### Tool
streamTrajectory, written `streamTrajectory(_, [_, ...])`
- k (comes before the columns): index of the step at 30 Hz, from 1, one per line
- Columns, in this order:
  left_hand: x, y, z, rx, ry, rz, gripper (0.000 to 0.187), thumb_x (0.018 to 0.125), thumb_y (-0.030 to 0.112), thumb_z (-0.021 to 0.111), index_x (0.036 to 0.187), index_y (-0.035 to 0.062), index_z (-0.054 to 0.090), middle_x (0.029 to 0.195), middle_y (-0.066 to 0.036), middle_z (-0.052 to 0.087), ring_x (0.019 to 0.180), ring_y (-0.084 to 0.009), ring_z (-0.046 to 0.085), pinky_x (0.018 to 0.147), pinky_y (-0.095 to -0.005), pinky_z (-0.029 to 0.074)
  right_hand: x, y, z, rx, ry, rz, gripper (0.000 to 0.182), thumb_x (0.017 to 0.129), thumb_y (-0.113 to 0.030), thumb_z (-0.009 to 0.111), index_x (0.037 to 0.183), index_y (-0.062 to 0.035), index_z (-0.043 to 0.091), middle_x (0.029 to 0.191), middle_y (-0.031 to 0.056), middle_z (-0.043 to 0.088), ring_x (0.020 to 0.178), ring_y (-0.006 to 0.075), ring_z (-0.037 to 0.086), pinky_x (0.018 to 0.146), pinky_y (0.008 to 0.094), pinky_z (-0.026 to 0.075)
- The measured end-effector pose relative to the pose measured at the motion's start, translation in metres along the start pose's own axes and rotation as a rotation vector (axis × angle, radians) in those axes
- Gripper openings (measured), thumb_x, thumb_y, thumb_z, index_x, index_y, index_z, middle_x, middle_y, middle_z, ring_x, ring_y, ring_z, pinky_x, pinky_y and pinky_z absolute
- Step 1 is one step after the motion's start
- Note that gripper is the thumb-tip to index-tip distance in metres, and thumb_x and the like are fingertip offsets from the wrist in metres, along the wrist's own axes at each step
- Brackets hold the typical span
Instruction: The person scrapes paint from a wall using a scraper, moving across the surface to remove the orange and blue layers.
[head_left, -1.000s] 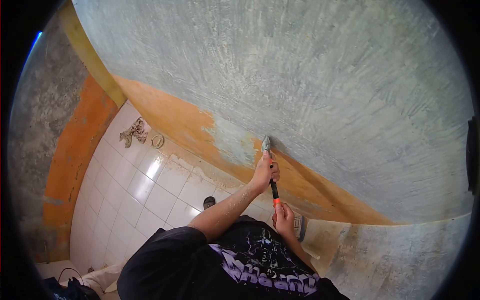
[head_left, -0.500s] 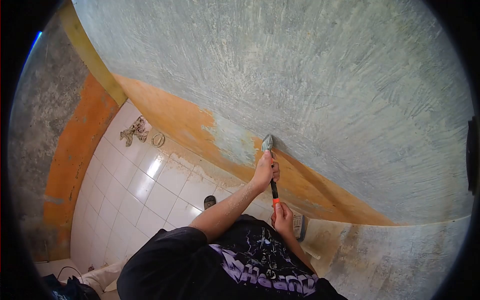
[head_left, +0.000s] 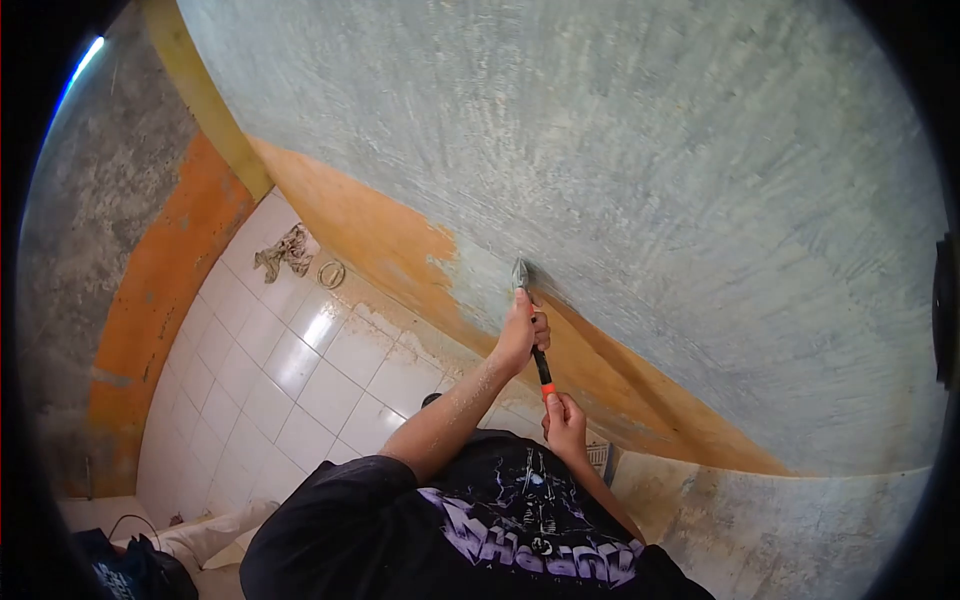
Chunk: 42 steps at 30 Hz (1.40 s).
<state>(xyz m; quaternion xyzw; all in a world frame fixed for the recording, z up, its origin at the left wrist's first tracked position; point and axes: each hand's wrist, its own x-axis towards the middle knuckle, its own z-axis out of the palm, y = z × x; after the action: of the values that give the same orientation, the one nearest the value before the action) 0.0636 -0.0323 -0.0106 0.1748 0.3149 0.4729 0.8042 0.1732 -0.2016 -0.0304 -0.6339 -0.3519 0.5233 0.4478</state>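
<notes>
My left hand [head_left: 519,336] is wrapped round the upper part of a long scraper [head_left: 543,372] with a black and orange handle. Lower down, my right hand [head_left: 565,424] grips the orange end of the same handle. The scraper's metal blade [head_left: 520,273] rests against the wall, near the border between the rough grey surface [head_left: 640,180] and the orange band [head_left: 360,215]. A bare greyish patch [head_left: 482,288] interrupts the orange beside the blade.
White floor tiles [head_left: 300,400] lie at the left, with a crumpled cloth [head_left: 285,253], a ring-shaped roll [head_left: 331,274] and pale debris along the wall's foot. An orange and grey wall [head_left: 150,270] stands at far left. A dark bag [head_left: 150,572] is at the bottom left.
The blade and both hands have shifted slightly left along the wall, towards the bare patch. The view has moved a little, and the dark slipper on the floor is now mostly hidden.
</notes>
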Motion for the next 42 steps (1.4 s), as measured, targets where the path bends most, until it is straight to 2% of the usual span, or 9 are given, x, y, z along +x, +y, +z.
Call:
streamTrajectory(9, [-0.006,0.0,0.004,0.004,-0.035,-0.007,0.046,0.101,0.06,0.027,0.099,0.0162,0.039,0.056,0.004,0.024,0.044,-0.0092,0.025,0.046,-0.0279,0.029,-0.003,0.003,0.001,0.098,0.001,0.068,0.029,0.101,-0.03,0.053,0.098,-0.0024,0.058,0.054,-0.004,0.041,0.042,0.005,0.036,0.038,0.0238,0.026])
streamTrajectory(16, [-0.017,-0.028,0.019,0.035,-0.093,-0.042,0.045,0.101,0.06,0.029,0.101,0.0159,0.038,0.057,0.003,0.026,0.046,-0.0093,0.027,0.046,-0.0281,0.029,-0.026,0.016,-0.018,0.131,0.057,0.076,0.025,0.102,-0.028,0.051,0.099,-0.0033,0.057,0.054,-0.004,0.041,0.042,0.005,0.035,0.038,0.0236,0.027])
streamTrajectory(31, [-0.024,-0.045,0.03,0.102,-0.106,-0.046,0.046,0.1,0.062,0.029,0.102,0.0162,0.038,0.057,0.004,0.025,0.045,-0.0091,0.026,0.046,-0.0282,0.029,-0.035,0.033,-0.029,0.054,0.08,0.029,0.029,0.103,-0.031,0.048,0.097,-0.0035,0.055,0.053,-0.0029,0.04,0.038,0.0067,0.035,0.036,0.0245,0.028])
streamTrajectory(37, [-0.022,-0.044,0.028,0.117,-0.081,-0.054,0.047,0.099,0.063,0.029,0.1,0.0163,0.037,0.057,0.004,0.024,0.045,-0.0091,0.025,0.045,-0.0279,0.028,-0.031,0.037,-0.03,0.145,0.062,0.059,0.027,0.102,-0.03,0.052,0.099,-0.003,0.058,0.056,-0.0032,0.045,0.043,0.0047,0.039,0.039,0.0233,0.028])
streamTrajectory(42, [-0.014,-0.039,0.023,0.112,-0.074,-0.028,0.048,0.099,0.064,0.029,0.1,0.0164,0.037,0.056,0.004,0.023,0.043,-0.009,0.024,0.044,-0.0281,0.027,-0.025,0.033,-0.025,-0.005,0.095,-0.023,0.028,0.102,-0.028,0.052,0.096,-0.002,0.058,0.057,-0.0031,0.045,0.047,0.0046,0.04,0.043,0.0233,0.03])
